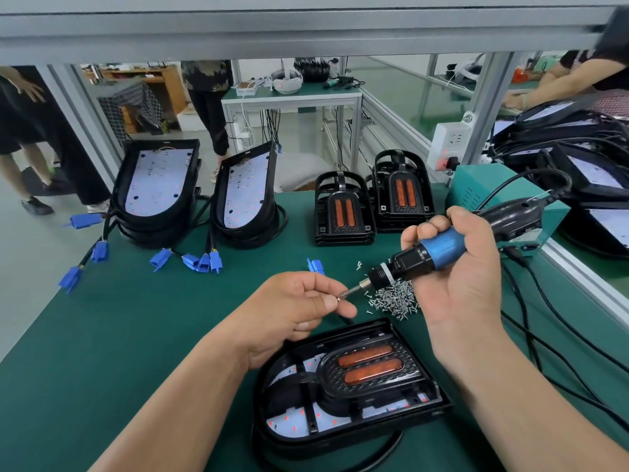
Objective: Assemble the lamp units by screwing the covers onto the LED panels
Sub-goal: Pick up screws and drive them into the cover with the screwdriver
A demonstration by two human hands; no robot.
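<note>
Lamp unit (343, 396) lies flat on the green mat (136, 335), just near of both hands, long axis left to right; its ribbed black cover (371, 378) sits on the white LED panel (289, 427); left hand (296, 311), the closer one, pinches a small screw (339, 297); right hand (456, 267) grips the blue screwdriver (442, 248).

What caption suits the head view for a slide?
Left hand pinches a screw at the bit of the screwdriver gripped by the right hand, near a lamp unit.

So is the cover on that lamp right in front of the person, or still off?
On. The black cover lies flat within the lamp, over its white panel. Whether it is fastened yet, cannot tell.
</note>
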